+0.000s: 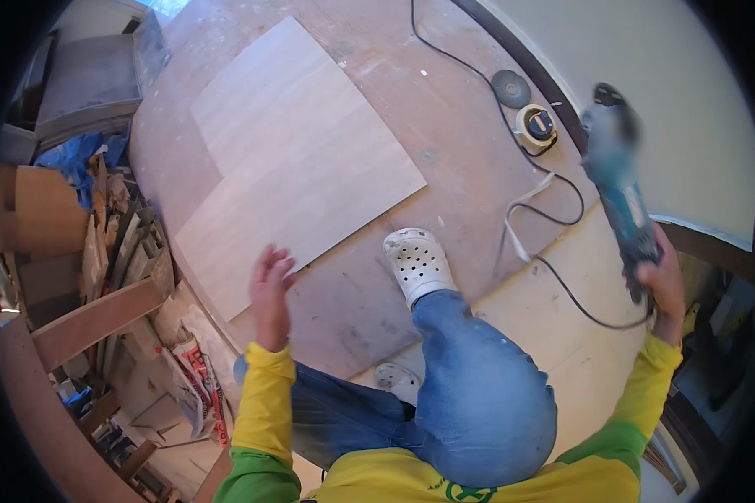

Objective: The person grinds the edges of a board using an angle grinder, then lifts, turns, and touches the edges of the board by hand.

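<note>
Head view: the pale panel (pixel 310 184) lies flat on the floor sheet (pixel 478 235), left of the power tool (pixel 627 210) and well apart from it, with a white clog (pixel 419 260) between the two. The tool, teal and black, is in the right hand (pixel 664 277) — fingers wrapped round its near end — and its long axis runs away from the person, leaning a little left, so the head points up along the wall (pixel 688 109) rather than across at the panel. The left hand (pixel 272 293) is much the nearer to the panel: its fingers, loosely parted and part-curled, hold nothing that shows and overlap the near edge in view. Whether they touch it or hang above, I cannot tell.

The tool's head is smeared by blur, so any disc or guard on it is hard to make out; the palm side of the right hand is hidden. A notch in the panel's left side leaves it unclear — one piece or two overlapping. The black cord (pixel 617 327) leaves the frame at the top, its far end cut off.
</note>
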### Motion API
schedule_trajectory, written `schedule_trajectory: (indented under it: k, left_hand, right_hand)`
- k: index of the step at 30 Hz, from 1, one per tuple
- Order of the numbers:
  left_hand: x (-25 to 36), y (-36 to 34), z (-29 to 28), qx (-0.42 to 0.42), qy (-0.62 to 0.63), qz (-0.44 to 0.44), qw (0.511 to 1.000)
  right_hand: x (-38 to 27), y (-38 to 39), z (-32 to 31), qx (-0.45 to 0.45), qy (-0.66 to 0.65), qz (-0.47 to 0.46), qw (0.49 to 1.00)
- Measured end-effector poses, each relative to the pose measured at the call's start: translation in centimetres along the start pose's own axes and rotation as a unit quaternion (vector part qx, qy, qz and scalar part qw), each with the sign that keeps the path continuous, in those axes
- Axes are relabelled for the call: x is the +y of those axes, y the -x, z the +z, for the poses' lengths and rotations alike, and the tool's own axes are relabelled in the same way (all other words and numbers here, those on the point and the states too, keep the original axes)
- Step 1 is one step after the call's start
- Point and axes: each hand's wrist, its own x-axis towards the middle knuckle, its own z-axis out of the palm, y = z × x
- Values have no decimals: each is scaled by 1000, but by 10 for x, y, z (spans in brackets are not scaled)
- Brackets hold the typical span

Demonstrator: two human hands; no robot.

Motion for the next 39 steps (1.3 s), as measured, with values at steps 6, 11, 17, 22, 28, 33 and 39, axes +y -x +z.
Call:
schedule_trajectory:
  k: [6,11,17,22,28,33,39]
  left_hand:
    - [-3,47,169,-325,-128,217,912]
    - [7,74,197,-369,-229,452,779]
    - [-44,37,168,-289,-270,399,827]
    - [-51,36,161,-207,-268,364,868]
    - [-69,2,139,-249,-330,332,848]
    - [-90,-62,60,-68,-652,137,743]
    - [-67,-70,55,-180,-681,-19,709]
  right_hand:
    - [48,-10,102,78,-95,-45,991]
    - [54,-80,200,-37,-309,-9,950]
    - [68,-144,259,-71,-277,-25,958]
    - [63,-165,289,-69,-172,-25,982]
    - [69,-179,292,51,118,-60,990]
    - [80,-191,299,56,166,-45,984]
    - [89,-201,297,54,184,-45,980]
